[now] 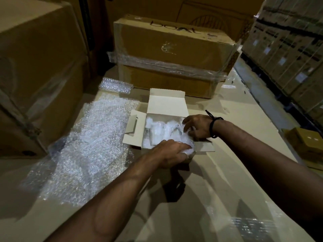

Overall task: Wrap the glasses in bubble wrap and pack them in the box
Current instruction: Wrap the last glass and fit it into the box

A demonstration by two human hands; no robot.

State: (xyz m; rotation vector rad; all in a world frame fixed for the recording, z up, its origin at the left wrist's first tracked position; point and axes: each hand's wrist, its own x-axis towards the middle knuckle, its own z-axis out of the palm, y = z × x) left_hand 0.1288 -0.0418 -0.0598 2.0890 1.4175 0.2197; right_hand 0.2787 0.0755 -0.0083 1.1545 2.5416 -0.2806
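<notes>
A small pale cardboard box (134, 137) sits open in the middle of the view on a flat brown cardboard surface (227, 172). Its lid flap (167, 103) stands up at twelve o'clock and a side flap is folded out at nine o'clock. Inside lie white bubble-wrapped bundles (157, 130), packed close together and filling most of the box; the wrap hides the glasses themselves.

The left hand (172, 152) reaches in from six o'clock. Its fingers are curled over the corner bundle (191, 147), which it grasps at the box's five o'clock corner, partly above the rim. The right hand (197, 127) comes in from three o'clock with a black cord wristband (213, 127) on the wrist. Its fingers are bent and their tips are on the wrap inside the box, but I cannot tell whether they pinch the wrap or only press on it.

At nine o'clock from the box, just beside the folded-out flap, a large loose sheet of clear bubble wrap (90, 145) is spread over the surface. A smaller piece of bubble wrap (114, 86) lies at eleven o'clock. Behind the box at twelve o'clock stands a large brown carton banded with clear stretch film (174, 49). A tall brown carton (35, 67) fills ten o'clock. Stacks of film-wrapped cartons (288, 49) rise at two o'clock. A small brown box (305, 144) sits at three o'clock, well apart.
</notes>
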